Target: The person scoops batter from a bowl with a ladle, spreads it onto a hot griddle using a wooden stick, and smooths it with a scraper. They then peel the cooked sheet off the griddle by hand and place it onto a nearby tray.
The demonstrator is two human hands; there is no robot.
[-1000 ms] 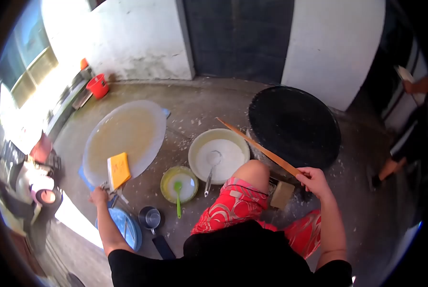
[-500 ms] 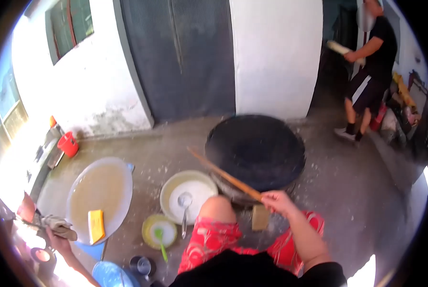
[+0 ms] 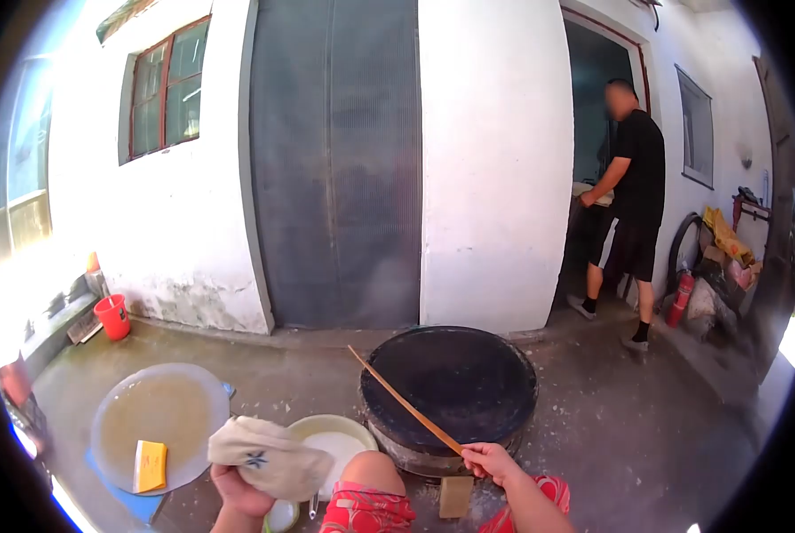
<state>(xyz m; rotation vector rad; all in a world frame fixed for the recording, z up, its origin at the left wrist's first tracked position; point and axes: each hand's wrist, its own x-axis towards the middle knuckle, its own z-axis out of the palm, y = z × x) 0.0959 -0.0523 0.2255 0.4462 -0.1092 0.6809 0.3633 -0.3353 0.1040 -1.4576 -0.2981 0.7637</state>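
My left hand (image 3: 242, 493) is closed on a whitish cloth (image 3: 271, 457) with a small blue mark, held over the edge of the basin of white batter (image 3: 331, 428). In my right hand (image 3: 492, 463) is the end of a long thin wooden stick (image 3: 406, 404), which slants up to the left past the round black griddle (image 3: 451, 382). The griddle sits on a low round base in front of my knees. A small brown block (image 3: 455, 497) lies below it.
At the left, a yellow packet (image 3: 151, 466) lies on a round translucent sheet (image 3: 162, 413). A red bucket (image 3: 112, 317) stands by the wall. Another person (image 3: 637, 178) is at the doorway, right, holding something pale. A red extinguisher (image 3: 680, 298) stands behind them.
The view has tilted up. My left hand has brought the cloth from the far left to beside the basin. My right hand still holds the stick. The other person has turned towards the doorway.
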